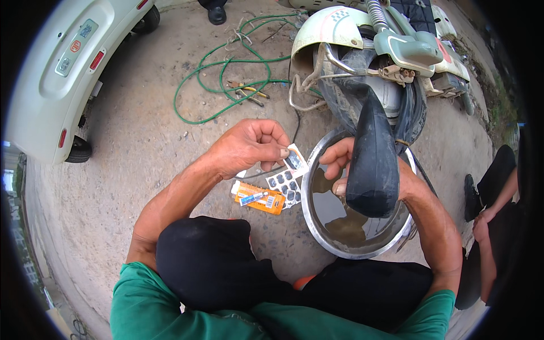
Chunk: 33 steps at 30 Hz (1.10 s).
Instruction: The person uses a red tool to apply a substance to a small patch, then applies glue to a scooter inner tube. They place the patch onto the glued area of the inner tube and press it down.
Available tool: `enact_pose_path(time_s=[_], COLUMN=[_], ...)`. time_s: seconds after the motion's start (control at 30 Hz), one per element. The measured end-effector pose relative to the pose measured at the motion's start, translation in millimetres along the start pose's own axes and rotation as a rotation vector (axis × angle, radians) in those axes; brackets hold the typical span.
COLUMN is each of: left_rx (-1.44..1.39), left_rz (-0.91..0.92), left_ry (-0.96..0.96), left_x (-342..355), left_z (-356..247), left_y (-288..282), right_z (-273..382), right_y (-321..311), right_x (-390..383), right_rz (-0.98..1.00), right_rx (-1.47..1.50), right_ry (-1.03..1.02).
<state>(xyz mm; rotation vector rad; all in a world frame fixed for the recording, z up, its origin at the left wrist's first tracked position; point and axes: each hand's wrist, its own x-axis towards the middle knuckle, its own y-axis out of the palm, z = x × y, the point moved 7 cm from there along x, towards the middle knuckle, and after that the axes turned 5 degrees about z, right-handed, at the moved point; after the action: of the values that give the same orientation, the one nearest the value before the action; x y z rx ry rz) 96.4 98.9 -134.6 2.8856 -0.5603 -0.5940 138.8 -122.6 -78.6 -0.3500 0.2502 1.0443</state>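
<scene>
My left hand [258, 147] pinches a small dark patch on a pale backing [295, 159] between thumb and fingers. Just below it lies a sheet of dark patches [285, 187], overlapping an orange packet [274, 203]. A small blue-and-white tube [253, 198] rests on that packet. A black rubber inner tube [372, 170] hangs from the wheel and lies across my right hand [338, 166], hiding its palm and wrist. The fingers and thumb showing at its left edge are loosely curled and apart. Nothing shows between them.
A metal basin of murky water [313, 218] stands under my right hand. Ahead is a partly dismantled motorbike [396, 51]. Green hose [198, 120] and pliers [249, 93] lie on the ground. A white car [51, 113] stands left; a person [488, 226] sits right.
</scene>
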Motion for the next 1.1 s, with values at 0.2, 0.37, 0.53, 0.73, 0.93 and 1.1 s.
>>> enact_pose_path(time_s=[0.2, 0.37, 0.53, 0.73, 0.93, 1.1], left_rx=[0.049, 0.027, -0.172, 0.917, 1.354, 1.265], left_rz=[0.088, 0.145, 0.119, -0.119, -0.151, -0.225], left_ry=[0.021, 0.043, 0.126, -0.136, -0.156, -0.092], left_x=[-10, -7, -6, -5, -37, -35], left_z=[-34, -32, -8, 172, 267, 260], left_y=[33, 37, 14, -41, -29, -38], right_z=[12, 12, 2, -5, -5, -8], right_y=[4, 12, 9, 16, 23, 33], right_x=[8, 13, 15, 22, 19, 22], right_rz=[0.031, 0.029, 0.055, 0.054, 0.109, 0.147], right_rx=[-0.137, -0.168, -0.049, 0.111, 0.305, 0.309], right_ry=[-0.013, -0.104, -0.136, -0.03, 0.031, 0.119])
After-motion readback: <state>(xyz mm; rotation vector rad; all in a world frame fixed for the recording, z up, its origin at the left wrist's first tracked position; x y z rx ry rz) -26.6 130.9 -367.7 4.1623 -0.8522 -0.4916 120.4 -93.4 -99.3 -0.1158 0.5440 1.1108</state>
